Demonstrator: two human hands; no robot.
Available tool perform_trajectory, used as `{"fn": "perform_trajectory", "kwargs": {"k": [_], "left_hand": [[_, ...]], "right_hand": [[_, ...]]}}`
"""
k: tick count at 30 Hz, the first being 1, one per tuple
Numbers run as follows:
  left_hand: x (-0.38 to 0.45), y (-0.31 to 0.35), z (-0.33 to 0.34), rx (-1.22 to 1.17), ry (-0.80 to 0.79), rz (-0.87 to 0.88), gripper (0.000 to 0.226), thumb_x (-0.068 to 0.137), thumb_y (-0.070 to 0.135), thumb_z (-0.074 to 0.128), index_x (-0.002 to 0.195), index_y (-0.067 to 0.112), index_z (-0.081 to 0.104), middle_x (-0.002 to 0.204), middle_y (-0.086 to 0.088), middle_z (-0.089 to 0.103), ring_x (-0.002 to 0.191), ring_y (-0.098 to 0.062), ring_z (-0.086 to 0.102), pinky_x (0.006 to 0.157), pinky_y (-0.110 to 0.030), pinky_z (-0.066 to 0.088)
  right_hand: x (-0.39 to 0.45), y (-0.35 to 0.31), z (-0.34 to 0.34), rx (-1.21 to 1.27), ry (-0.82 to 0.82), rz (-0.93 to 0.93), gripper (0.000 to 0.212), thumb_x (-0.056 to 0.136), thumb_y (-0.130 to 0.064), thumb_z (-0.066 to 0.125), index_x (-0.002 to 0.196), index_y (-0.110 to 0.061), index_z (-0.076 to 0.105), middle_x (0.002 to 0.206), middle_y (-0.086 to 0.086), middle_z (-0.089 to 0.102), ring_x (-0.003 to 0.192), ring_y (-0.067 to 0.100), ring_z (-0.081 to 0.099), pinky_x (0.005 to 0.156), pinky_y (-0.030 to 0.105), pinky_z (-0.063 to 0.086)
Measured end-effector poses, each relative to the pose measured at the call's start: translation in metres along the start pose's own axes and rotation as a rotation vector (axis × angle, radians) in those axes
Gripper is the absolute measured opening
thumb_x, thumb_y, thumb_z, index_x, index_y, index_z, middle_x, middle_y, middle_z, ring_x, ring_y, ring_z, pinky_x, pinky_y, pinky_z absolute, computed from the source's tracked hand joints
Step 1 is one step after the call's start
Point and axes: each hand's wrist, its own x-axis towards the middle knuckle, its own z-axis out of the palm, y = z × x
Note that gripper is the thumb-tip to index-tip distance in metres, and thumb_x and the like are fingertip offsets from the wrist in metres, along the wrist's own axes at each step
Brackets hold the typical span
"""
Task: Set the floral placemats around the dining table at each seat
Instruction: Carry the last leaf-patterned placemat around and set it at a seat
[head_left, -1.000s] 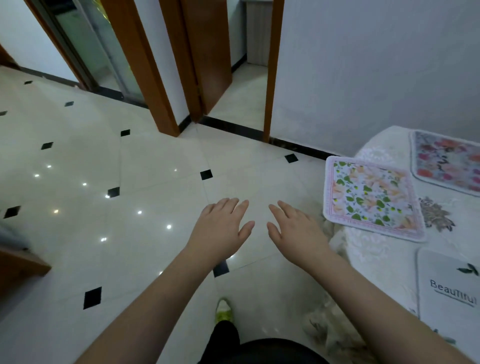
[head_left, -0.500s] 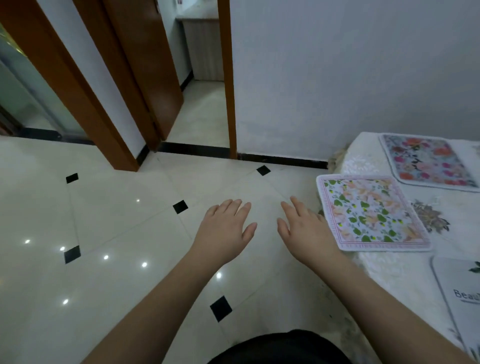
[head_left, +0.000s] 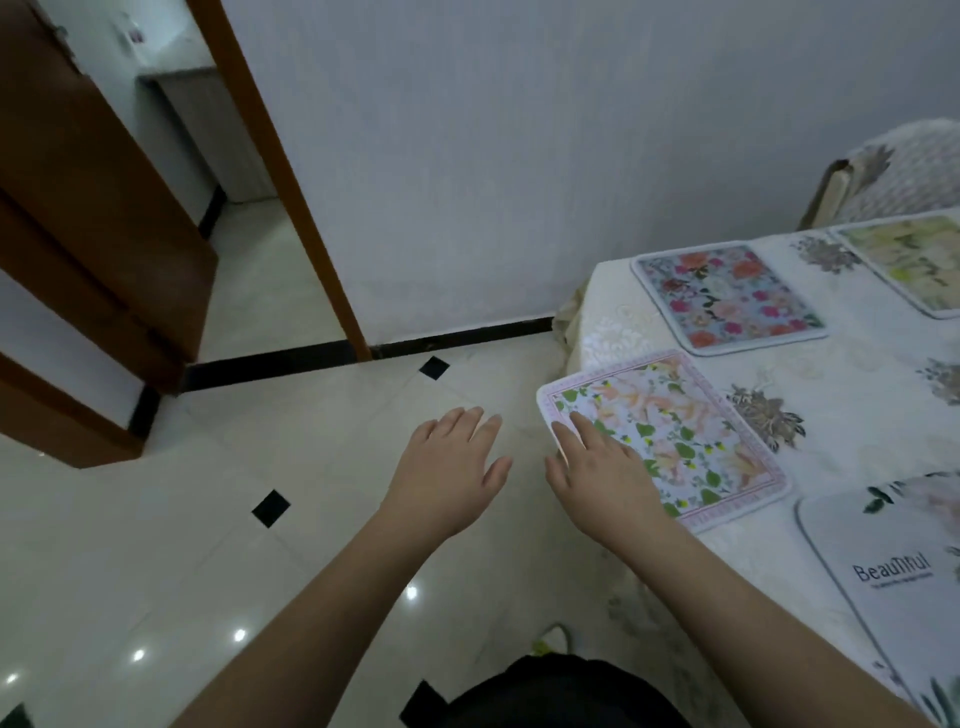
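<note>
Several floral placemats lie on the dining table (head_left: 857, 395), which has a white patterned cloth. The green-leaf placemat (head_left: 691, 431) sits at the table's left edge, its corner hanging over. My right hand (head_left: 597, 473) is flat with straight fingers over that mat's near left corner. My left hand (head_left: 447, 467) hovers open over the floor, left of the table, holding nothing. A red-flower placemat (head_left: 727, 296) lies further back, a yellow-green one (head_left: 914, 260) at the far right, and a white "Beautiful" mat (head_left: 893, 577) at the near right.
A covered chair (head_left: 893, 171) stands behind the table at the far right. The white wall and black skirting run behind. A wooden door and doorway (head_left: 218, 218) open at the left. Glossy tiled floor (head_left: 208, 545) fills the left; my foot (head_left: 550, 639) shows below.
The view has swung right, bringing more of the table in. My right hand has moved from beside the green-leaf placemat to over its near corner. My left hand stays open over the floor.
</note>
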Motion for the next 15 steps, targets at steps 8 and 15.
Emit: {"fn": "perform_trajectory", "kwargs": {"k": [8,15], "left_hand": [[0.11,0.021,0.0,0.071,-0.025,0.144,0.069,0.092,0.053,0.018,0.141,0.019,0.051,0.142,-0.004,0.055,0.132,-0.022,0.05,0.106,-0.041,0.04],[0.189,0.045,0.006,0.068,-0.069,0.331,0.075,0.09,0.056,0.012,0.142,0.018,0.05,0.141,-0.004,0.055,0.132,-0.024,0.049,0.105,-0.04,0.038]], "right_hand": [[0.066,0.056,-0.015,0.043,0.006,0.087,0.053,0.103,-0.04,0.029,0.152,-0.02,0.026,0.161,0.007,0.019,0.142,0.024,0.032,0.112,0.039,0.025],[0.08,0.101,-0.01,0.127,-0.006,0.263,0.056,0.103,-0.042,0.025,0.154,-0.02,0.019,0.162,0.007,0.015,0.148,0.023,0.017,0.118,0.042,0.015]]}}
